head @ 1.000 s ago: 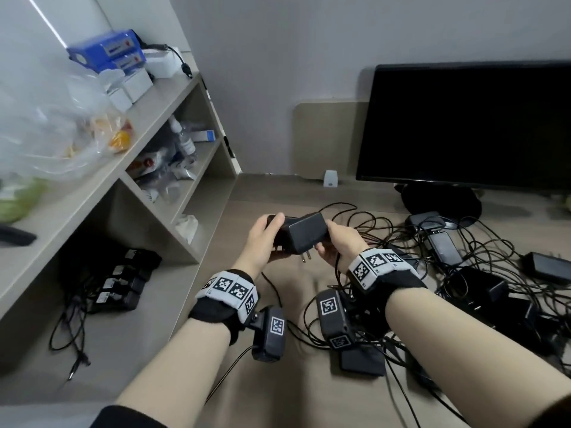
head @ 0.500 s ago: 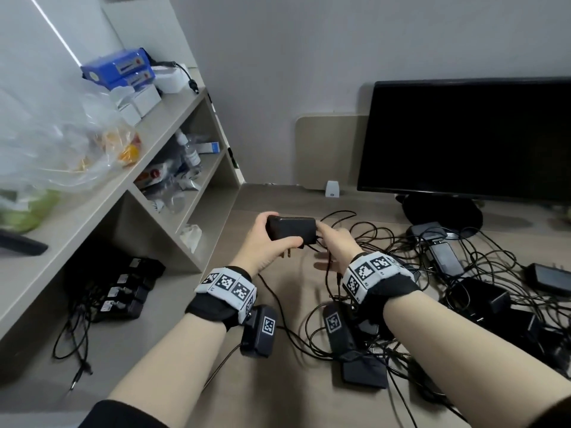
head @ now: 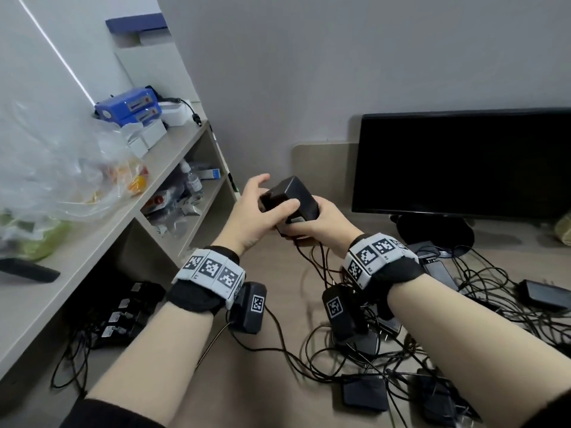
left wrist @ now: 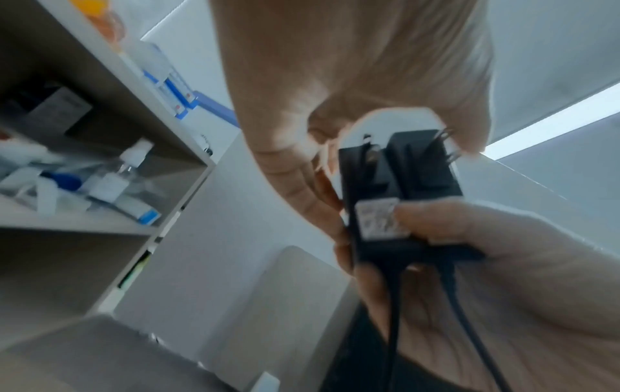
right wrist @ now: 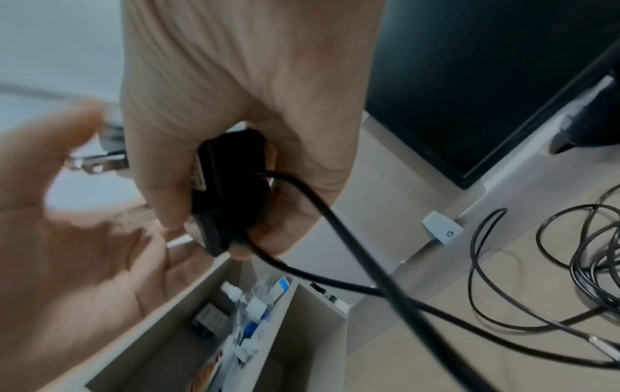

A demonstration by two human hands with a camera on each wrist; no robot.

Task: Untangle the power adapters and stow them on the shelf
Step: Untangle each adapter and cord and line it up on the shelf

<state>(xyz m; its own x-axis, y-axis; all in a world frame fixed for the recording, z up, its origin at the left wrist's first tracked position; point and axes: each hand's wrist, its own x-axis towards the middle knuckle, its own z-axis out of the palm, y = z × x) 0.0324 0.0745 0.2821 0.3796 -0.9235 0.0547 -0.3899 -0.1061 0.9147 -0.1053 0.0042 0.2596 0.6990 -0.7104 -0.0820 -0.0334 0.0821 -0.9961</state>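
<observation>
Two black boxy plastic power adapters (head: 290, 197) sit side by side, lifted above the pale wood-grain worktop (head: 272, 393), between both hands. The right hand (head: 321, 223) is clamped round their lower ends, fingers and thumb curled tight, with a white label (left wrist: 379, 220) showing beside its thumb. The left hand (head: 250, 217) lays its thumb across the near face of the adapters while its other fingers stand spread and mostly straight (the left wrist view shows the metal prongs (left wrist: 370, 149) pointing up toward that palm). Two thin black cords (right wrist: 335, 238) drop from under the right hand to the tangled heap of black adapters and cables (head: 432, 335) lying below and to the right of that hand. Left of the left hand stands the light wooden shelf unit (head: 102, 233), several black adapters (head: 123, 316) lined up in its lowest bay. Beyond the right hand is a dark flat monitor (head: 457, 162).
</observation>
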